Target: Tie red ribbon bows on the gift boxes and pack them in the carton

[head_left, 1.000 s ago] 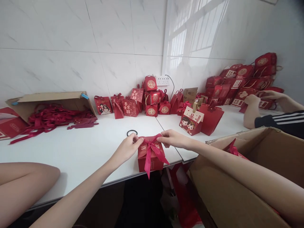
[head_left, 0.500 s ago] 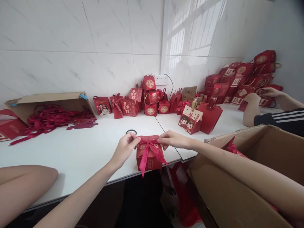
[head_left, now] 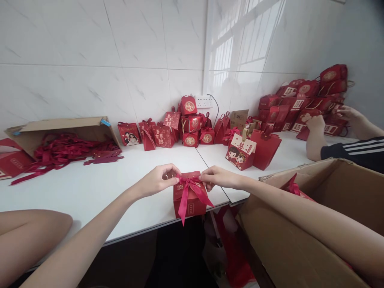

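Note:
A small red gift box (head_left: pixel 192 202) stands at the front edge of the white table (head_left: pixel 99 188). A red ribbon bow (head_left: pixel 188 188) is tied on its top, with two tails hanging down its front. My left hand (head_left: pixel 157 180) pinches the left loop of the bow. My right hand (head_left: pixel 217 177) pinches the right loop. Both hands are closed on the ribbon, one on each side of the box top.
A tipped cardboard box (head_left: pixel 60 128) spills red ribbons (head_left: pixel 69 150) at the left. Finished red boxes (head_left: pixel 189 128) crowd the back wall, and more red boxes (head_left: pixel 309 102) pile at the right, where another person's hands (head_left: pixel 348 114) work. An open carton (head_left: pixel 324 216) stands at my right. A bare knee (head_left: pixel 30 236) shows at the left.
My left hand has shifted up and right over the black ring on the table, its arm swinging left. The box has barely moved. The other person's hands moved further into the right pile.

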`<state>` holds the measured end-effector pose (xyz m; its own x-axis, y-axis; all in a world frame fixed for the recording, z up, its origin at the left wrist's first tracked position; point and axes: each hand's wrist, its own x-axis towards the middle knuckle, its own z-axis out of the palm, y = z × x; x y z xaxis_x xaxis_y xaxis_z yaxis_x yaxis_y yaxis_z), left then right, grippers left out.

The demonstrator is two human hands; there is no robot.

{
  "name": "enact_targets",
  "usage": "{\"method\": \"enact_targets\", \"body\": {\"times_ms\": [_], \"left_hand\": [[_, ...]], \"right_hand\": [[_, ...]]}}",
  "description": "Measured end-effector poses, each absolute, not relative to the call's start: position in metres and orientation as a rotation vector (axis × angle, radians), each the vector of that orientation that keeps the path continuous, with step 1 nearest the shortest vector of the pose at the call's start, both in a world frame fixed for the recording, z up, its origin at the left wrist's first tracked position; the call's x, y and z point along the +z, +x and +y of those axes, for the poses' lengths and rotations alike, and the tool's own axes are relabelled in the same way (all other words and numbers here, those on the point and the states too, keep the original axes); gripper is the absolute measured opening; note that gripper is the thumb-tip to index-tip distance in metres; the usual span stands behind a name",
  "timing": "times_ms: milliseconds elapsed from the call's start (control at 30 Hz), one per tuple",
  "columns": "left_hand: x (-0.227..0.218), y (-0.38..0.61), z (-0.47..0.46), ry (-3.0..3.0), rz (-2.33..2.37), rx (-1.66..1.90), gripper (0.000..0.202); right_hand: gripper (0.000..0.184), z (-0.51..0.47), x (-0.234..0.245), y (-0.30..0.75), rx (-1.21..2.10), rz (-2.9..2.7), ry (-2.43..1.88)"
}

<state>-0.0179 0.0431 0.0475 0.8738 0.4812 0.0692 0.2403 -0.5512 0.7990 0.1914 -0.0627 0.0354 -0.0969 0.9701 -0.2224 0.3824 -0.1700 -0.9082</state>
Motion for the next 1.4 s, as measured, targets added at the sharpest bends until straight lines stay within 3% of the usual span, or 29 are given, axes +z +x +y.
{"method": "enact_targets", "body": {"times_ms": [400, 800, 1167, 1400], "left_hand": [[0.062, -0.01, 0.045, 2.516, 0.669, 0.164, 0.024], [0.064, -0.006, 0.043, 2.303, 0.679, 0.174, 0.038], [0.062, -0.008, 0.047, 2.169, 0.551, 0.054, 0.039], [0.058, -0.011, 0.04, 2.227, 0.722, 0.194, 0.04]], "right_hand": [[0.033, -0.063, 0.034, 0.193, 1.277, -1.518, -1.553], [0.035, -0.065, 0.035, 0.193, 1.27, -1.525, -1.554], [0.034, -0.064, 0.033, 0.194, 1.29, -1.506, -1.55], [0.031, -0.063, 0.033, 0.194, 1.257, -1.541, -1.569]]}}
